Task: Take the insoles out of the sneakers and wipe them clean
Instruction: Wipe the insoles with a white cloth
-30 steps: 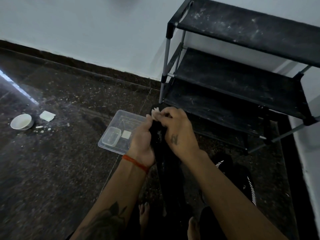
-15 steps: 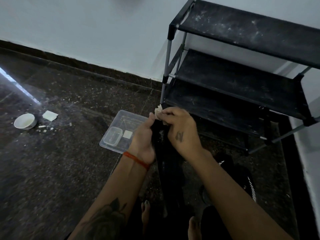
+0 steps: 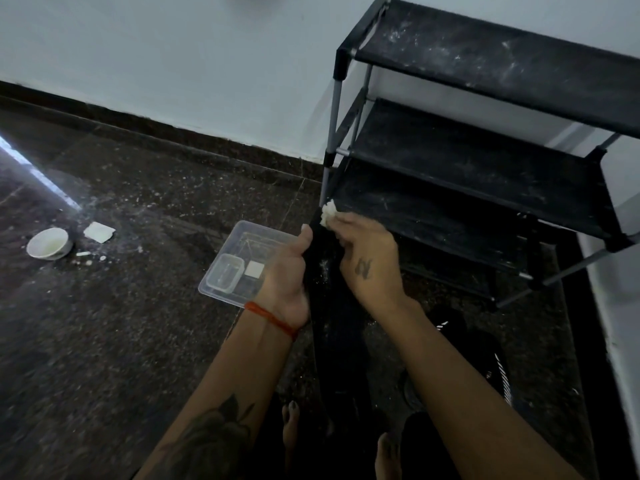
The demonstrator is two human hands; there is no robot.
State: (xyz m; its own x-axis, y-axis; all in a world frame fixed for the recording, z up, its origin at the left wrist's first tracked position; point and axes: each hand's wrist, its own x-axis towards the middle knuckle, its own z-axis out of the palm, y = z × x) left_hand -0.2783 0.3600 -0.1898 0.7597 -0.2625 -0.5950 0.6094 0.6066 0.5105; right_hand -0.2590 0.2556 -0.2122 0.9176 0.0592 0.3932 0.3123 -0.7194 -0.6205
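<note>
Beyond the right hand [image 3: 369, 261] and rising above it stands a black three-tier shoe rack [image 3: 485, 157], its fabric shelves streaked with pale dust, set on a dark speckled floor [image 3: 121, 341] against a white wall. Below that hand's wrist, close to the forearm, lies a black sneaker [image 3: 485, 355] with white stripes, and a second dark shape beside it is too dim to read. Between the two hands runs the black insole [image 3: 330, 306], held upright and long, its lower end dropping toward the person's bare feet, so it is already out of its shoe. Just past the left hand [image 3: 289, 271], partly hidden behind it, sits a clear plastic tray [image 3: 242, 237] with a smaller clear tub and a white square in it. Well off to that hand's left are a white bowl [image 3: 48, 243] and a white scrap on the floor. The left hand has thumb and fingers wrapped round the insole's edge near the top, steadying it. The right hand's fingers are curled on a small white wad of tissue [image 3: 328, 212], pressed against the insole's upper tip. I judge this to be the wiping step, at the far end of the insole; next, the wad probably wants drawing down the length with firm pressure while the left hand keeps the limp piece taut.
</note>
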